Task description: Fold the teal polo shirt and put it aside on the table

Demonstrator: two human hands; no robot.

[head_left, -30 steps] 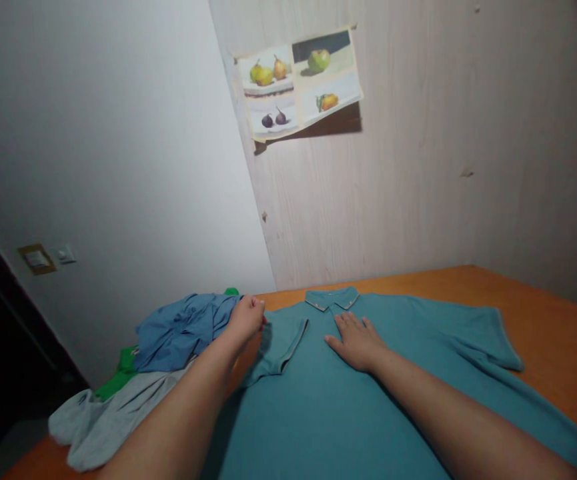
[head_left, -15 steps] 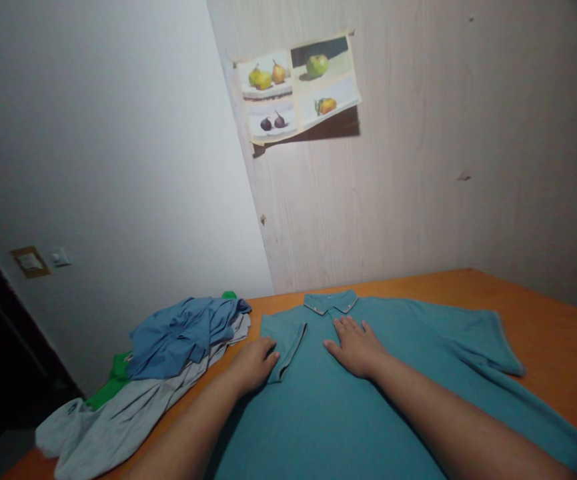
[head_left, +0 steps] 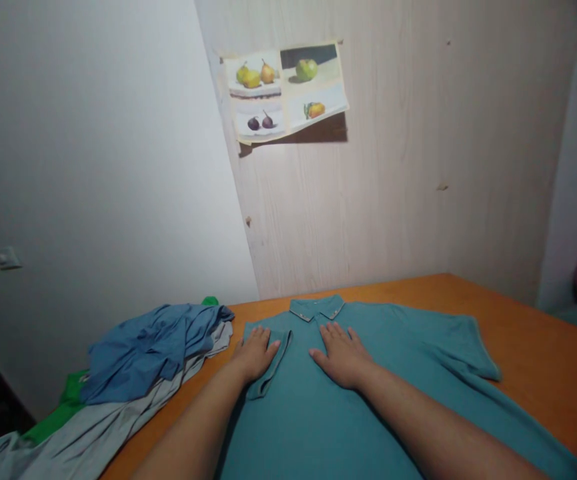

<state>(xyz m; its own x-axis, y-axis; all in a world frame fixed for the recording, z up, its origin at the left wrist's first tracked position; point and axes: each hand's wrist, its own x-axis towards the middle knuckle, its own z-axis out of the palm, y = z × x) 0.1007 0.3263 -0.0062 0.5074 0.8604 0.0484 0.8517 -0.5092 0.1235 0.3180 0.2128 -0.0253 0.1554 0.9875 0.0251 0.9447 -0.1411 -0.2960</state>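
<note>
A teal polo shirt point(head_left: 308, 427) lies spread out with its collar point(head_left: 317, 308) at the far end. Its left sleeve point(head_left: 274, 360) is folded inward over the chest, while the right sleeve point(head_left: 463, 343) stretches out to the side. Flat on the folded sleeve rests my left hand point(head_left: 255, 353), fingers extended. My right hand point(head_left: 343, 353) presses on the chest just below the collar, its fingers spread. Neither hand grips any cloth.
To the left is a heap of clothes: a blue garment point(head_left: 153, 350) on top of grey cloth point(head_left: 113, 423) and green cloth point(head_left: 61, 413). The orange table point(head_left: 543, 360) meets a wall bearing a fruit picture sheet point(head_left: 285, 93).
My left hand has moved forward from the sleeve's edge and now lies flat on the folded sleeve. My right hand stays on the chest. The view has turned slightly right.
</note>
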